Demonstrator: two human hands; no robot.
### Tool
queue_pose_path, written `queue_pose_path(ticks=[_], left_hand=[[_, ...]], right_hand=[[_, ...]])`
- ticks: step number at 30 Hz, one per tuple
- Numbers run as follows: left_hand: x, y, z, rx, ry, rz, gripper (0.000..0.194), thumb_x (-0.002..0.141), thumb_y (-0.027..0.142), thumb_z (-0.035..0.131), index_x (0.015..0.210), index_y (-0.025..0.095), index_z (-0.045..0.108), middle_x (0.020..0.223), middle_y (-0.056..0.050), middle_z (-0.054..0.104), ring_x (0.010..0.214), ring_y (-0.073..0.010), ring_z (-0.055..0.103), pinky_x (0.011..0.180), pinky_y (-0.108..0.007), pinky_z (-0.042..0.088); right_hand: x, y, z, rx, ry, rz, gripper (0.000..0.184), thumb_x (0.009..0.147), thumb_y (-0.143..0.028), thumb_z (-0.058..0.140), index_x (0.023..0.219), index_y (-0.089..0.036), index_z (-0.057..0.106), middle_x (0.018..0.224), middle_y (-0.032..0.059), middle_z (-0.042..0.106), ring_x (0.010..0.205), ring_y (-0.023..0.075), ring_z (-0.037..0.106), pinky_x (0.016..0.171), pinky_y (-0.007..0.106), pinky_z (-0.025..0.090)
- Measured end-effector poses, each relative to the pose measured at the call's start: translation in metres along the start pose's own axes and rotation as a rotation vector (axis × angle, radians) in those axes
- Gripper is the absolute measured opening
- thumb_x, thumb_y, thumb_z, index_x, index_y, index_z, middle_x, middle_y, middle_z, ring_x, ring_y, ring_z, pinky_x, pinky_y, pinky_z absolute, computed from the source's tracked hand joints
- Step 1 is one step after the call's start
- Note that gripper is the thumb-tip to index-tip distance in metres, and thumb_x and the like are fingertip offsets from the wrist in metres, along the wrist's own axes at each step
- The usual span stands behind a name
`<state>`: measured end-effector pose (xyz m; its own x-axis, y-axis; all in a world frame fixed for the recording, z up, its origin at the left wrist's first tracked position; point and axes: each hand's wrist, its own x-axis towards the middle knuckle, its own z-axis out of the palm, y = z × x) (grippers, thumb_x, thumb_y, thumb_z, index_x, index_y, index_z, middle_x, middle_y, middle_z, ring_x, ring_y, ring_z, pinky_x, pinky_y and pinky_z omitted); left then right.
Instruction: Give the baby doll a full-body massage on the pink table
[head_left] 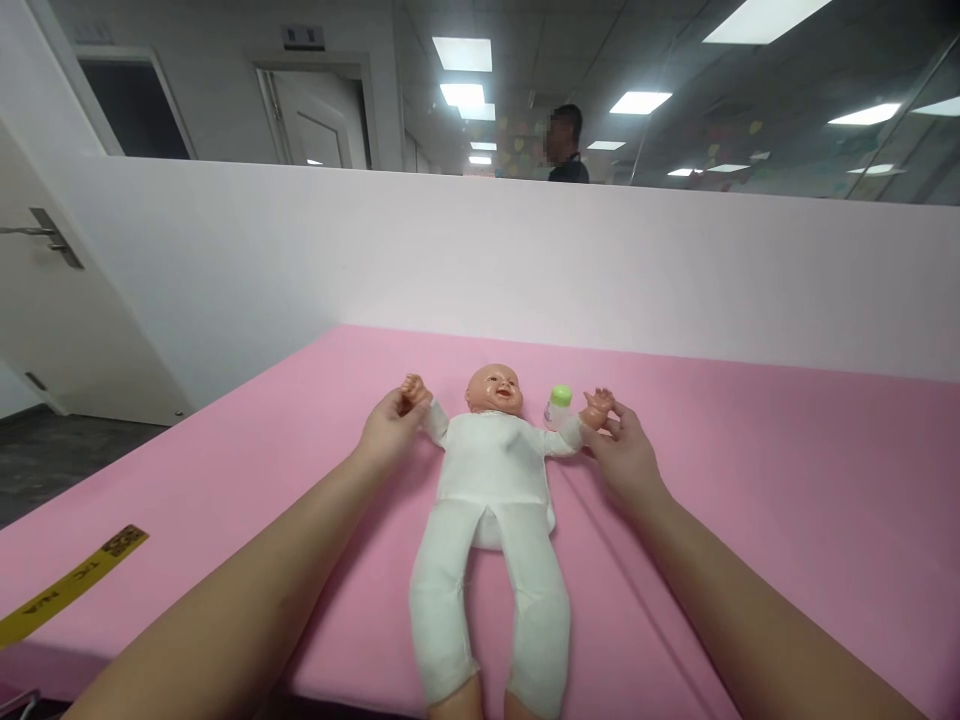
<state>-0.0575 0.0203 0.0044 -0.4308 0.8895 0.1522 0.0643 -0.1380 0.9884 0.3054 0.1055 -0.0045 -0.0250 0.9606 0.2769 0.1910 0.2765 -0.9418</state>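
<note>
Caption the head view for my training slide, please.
Both hands, left hand and right hand, hold a baby doll by its wrists on pink table.

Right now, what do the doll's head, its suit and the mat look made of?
Doll's head: looks like moulded plastic or vinyl, smooth with a slight sheen. White suit: soft matte fabric, wrinkled at the legs. Pink mat: matte, probably foam or cloth; can't tell which. Both hands, left hand and right hand, grip the doll's wrists.

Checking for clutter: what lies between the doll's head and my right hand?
A small green-capped bottle stands between the doll's head and the right hand, in the head view.
</note>
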Motion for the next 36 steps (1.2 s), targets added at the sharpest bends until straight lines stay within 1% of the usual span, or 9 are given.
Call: queue_pose_path(ticks=[3, 7, 10, 13, 19, 23, 29, 33, 36], left_hand=[[-0.020, 0.014, 0.011, 0.436, -0.157, 0.299, 0.033, 0.095, 0.048, 0.064, 0.119, 0.026, 0.068, 0.122, -0.005, 0.070, 0.111, -0.0223, 0.067, 0.094, -0.033, 0.053], [-0.033, 0.024, 0.019, 0.810, -0.358, 0.532, 0.032, 0.094, 0.047, 0.063, 0.119, 0.028, 0.073, 0.121, -0.004, 0.072, 0.109, -0.0235, 0.066, 0.094, -0.035, 0.053], [-0.034, 0.026, 0.019, 0.933, -0.440, 0.616, 0.027, 0.093, 0.037, 0.064, 0.116, 0.028, 0.075, 0.126, -0.004, 0.071, 0.116, -0.0235, 0.065, 0.100, -0.035, 0.052], [-0.036, 0.029, 0.019, 1.038, -0.492, 0.657, 0.025, 0.095, 0.028, 0.059, 0.114, 0.028, 0.076, 0.128, -0.003, 0.071, 0.120, -0.0236, 0.065, 0.101, -0.035, 0.052], [-0.040, 0.030, 0.025, 1.093, -0.530, 0.714, 0.028, 0.096, 0.022, 0.055, 0.115, 0.026, 0.075, 0.127, -0.004, 0.071, 0.120, -0.0247, 0.065, 0.102, -0.038, 0.050], [-0.037, 0.022, 0.025, 0.976, -0.434, 0.621, 0.028, 0.095, 0.031, 0.060, 0.119, 0.026, 0.073, 0.121, -0.005, 0.073, 0.115, -0.0259, 0.065, 0.101, -0.038, 0.050], [-0.013, 0.003, 0.009, 0.458, -0.125, 0.300, 0.034, 0.097, 0.048, 0.061, 0.120, 0.026, 0.070, 0.118, -0.006, 0.073, 0.107, -0.0246, 0.069, 0.092, -0.035, 0.054], [0.014, -0.017, -0.007, -0.001, 0.070, -0.009, 0.031, 0.091, 0.042, 0.071, 0.110, 0.018, 0.067, 0.116, -0.013, 0.071, 0.107, -0.0263, 0.071, 0.093, -0.039, 0.058], [0.028, -0.029, -0.014, -0.259, 0.164, -0.288, 0.025, 0.090, 0.028, 0.072, 0.110, 0.016, 0.065, 0.109, -0.014, 0.071, 0.098, -0.0267, 0.074, 0.090, -0.044, 0.062]], right_hand=[[-0.017, -0.018, 0.008, -0.202, -0.112, -0.226, 0.059, 0.089, -0.036, 0.075, 0.143, -0.029, 0.054, 0.134, 0.0070, 0.069, 0.113, 0.0274, 0.070, 0.093, 0.044, 0.062], [-0.036, -0.036, 0.020, -0.456, -0.358, -0.482, 0.035, 0.096, -0.028, 0.064, 0.130, -0.033, 0.065, 0.125, 0.0011, 0.072, 0.108, 0.0240, 0.069, 0.091, 0.041, 0.059], [-0.041, -0.039, 0.026, -0.591, -0.459, -0.645, 0.025, 0.095, -0.018, 0.061, 0.115, -0.030, 0.071, 0.110, 0.0009, 0.075, 0.102, 0.0233, 0.067, 0.090, 0.041, 0.055], [-0.040, -0.035, 0.029, -0.634, -0.497, -0.750, 0.036, 0.089, -0.008, 0.060, 0.116, -0.028, 0.071, 0.114, 0.0014, 0.073, 0.108, 0.0232, 0.064, 0.096, 0.042, 0.052], [-0.039, -0.027, 0.029, -0.668, -0.520, -0.787, 0.049, 0.085, -0.003, 0.058, 0.124, -0.028, 0.072, 0.126, 0.0042, 0.070, 0.114, 0.0255, 0.062, 0.100, 0.045, 0.052], [-0.038, -0.028, 0.028, -0.549, -0.494, -0.685, 0.042, 0.090, -0.010, 0.060, 0.124, -0.031, 0.073, 0.125, 0.0029, 0.072, 0.115, 0.0259, 0.064, 0.102, 0.045, 0.053], [-0.019, -0.019, 0.011, -0.136, -0.232, -0.174, 0.043, 0.091, -0.032, 0.072, 0.134, -0.030, 0.066, 0.133, 0.0044, 0.070, 0.114, 0.0264, 0.069, 0.095, 0.041, 0.060], [0.006, 0.002, -0.007, 0.029, -0.057, 0.022, 0.051, 0.087, -0.035, 0.078, 0.136, -0.028, 0.063, 0.140, 0.0063, 0.067, 0.123, 0.0276, 0.067, 0.100, 0.040, 0.060], [0.020, 0.019, -0.015, 0.134, -0.010, 0.213, 0.052, 0.086, -0.034, 0.079, 0.135, -0.027, 0.061, 0.134, 0.0093, 0.069, 0.112, 0.0267, 0.072, 0.087, 0.037, 0.067]])
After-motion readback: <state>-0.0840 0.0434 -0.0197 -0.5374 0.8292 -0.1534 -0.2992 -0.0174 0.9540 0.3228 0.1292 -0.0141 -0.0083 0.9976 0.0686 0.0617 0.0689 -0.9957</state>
